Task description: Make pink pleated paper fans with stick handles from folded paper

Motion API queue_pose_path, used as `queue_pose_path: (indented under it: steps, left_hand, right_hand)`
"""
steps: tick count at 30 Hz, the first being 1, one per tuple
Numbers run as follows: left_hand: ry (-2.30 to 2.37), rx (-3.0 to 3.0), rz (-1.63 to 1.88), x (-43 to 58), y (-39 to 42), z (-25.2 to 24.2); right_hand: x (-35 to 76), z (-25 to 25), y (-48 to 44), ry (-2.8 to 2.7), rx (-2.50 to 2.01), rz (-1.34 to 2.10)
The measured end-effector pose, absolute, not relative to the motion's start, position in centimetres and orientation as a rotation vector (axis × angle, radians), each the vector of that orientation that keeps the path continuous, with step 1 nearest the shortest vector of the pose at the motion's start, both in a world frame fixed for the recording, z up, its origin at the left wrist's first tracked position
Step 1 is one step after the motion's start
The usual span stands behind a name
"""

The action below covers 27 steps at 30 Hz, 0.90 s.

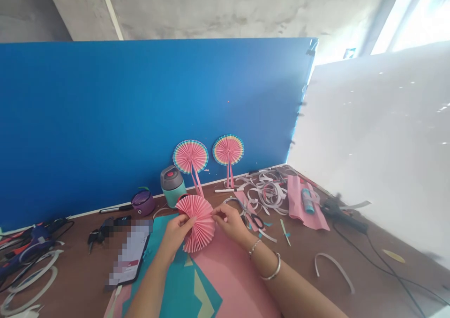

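Note:
A pleated pink paper fan (198, 222) is spread into a nearly full round between my two hands. My left hand (176, 236) pinches it near its centre on the left side. At its right edge, the fingers of my right hand (228, 220) are closed on the pleats. Beneath lie a teal paper sheet (168, 280) and a pink paper sheet (239, 280), with pale yellow-green scraps (204, 292) on them. Two finished-looking round fans, a left one (191, 156) and a right one (228, 150), lean on the blue panel with teal-and-yellow rims and pink strip handles.
A teal bottle (173, 189) and a purple cup (143, 202) stand behind. A phone (131, 255) lies left. Scissors (256, 220), curled white strips (270, 191), pink paper (298, 205) and a glue gun (342, 215) with its cord lie right. A blue panel (105, 121) bounds the back.

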<state>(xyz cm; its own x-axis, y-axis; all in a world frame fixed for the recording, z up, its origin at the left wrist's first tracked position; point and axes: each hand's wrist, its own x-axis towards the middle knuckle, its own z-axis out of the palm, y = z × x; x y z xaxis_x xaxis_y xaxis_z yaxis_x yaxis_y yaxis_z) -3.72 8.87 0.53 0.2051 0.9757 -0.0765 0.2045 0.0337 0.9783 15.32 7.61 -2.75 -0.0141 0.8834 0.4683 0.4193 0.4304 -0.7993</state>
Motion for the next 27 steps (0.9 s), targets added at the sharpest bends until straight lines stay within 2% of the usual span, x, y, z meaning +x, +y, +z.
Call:
queue_pose_path:
  steps: [4,8,11,16,27]
  left_hand:
    - [1.238,1.317,0.989,-3.0,8.4,1.9]
    - [1.175,1.248,1.027,-2.7,8.2,3.0]
    - [1.123,1.168,1.016,-3.1,7.7,3.2]
    - [0.998,1.014,0.964,-3.2,6.7,2.0]
    - [0.879,0.977,0.867,-2.2,7.1,0.8]
  right_hand:
    - [15.1,-1.4,7.5,-1.547,-1.143,0.681]
    - [16.5,-0.5,7.6,-1.693,-1.162,0.741]
    - [18.7,-0.5,7.7,-1.801,-1.416,0.450]
    - [20.8,-2.3,7.4,-1.834,-1.584,0.184]
    - [20.8,-5.1,7.1,-1.971,-1.623,-0.004]
